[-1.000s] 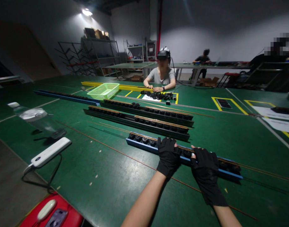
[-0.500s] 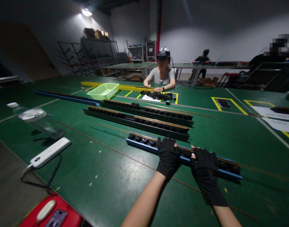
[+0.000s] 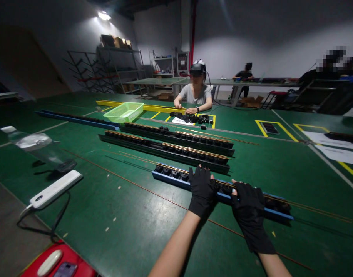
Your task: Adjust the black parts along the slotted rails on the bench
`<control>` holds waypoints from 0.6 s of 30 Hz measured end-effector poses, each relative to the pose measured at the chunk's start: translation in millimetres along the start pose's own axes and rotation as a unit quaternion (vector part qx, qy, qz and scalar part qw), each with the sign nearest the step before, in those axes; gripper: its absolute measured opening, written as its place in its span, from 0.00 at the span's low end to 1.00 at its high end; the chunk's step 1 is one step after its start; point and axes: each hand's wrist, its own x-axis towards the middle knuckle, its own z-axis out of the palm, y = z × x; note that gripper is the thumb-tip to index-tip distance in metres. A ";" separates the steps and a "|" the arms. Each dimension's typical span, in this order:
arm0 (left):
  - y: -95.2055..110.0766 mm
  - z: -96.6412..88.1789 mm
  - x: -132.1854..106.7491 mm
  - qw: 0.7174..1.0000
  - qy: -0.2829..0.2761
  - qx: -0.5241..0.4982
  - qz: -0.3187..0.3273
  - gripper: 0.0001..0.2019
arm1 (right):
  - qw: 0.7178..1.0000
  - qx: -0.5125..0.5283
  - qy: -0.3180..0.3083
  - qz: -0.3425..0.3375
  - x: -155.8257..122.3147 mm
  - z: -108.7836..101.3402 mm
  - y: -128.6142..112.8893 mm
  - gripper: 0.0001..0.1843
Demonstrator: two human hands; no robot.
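Note:
A short blue channel lies across the green table in front of me, with a row of black parts inside it. Thin copper-coloured rods run along its top and stick out past both ends. My left hand, in a black fingerless glove, grips the channel near its middle, fingertips over the far edge. Just to the right, my gloved right hand is closed over the same channel, thumb on the near side. The palms hide the parts and rods beneath them.
Beyond lie two dark channels with black parts and rods. A loose rod lies nearer me. At left are a water bottle and a white power strip. A green basket stands before a person across the table.
My left hand's fingers have stretched a little further over the far edge of the channel. My right hand has barely moved, and the whole view has shifted slightly.

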 end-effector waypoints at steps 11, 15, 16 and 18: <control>-1.8 4.5 -0.6 1.000 0.030 0.000 0.001 0.14 | 1.000 -0.005 -0.011 -0.002 0.0 0.3 0.9 0.16; -1.2 3.0 0.2 1.000 0.030 -0.006 -0.005 0.13 | 1.000 -0.006 -0.007 0.000 0.0 -0.3 -0.3 0.16; -1.0 2.9 0.2 1.000 0.030 -0.008 -0.006 0.13 | 1.000 -0.005 -0.005 0.000 0.0 -0.3 -0.5 0.16; -0.8 2.9 0.1 1.000 0.026 -0.011 -0.009 0.13 | 1.000 -0.002 0.001 0.000 -0.1 -0.2 -0.6 0.16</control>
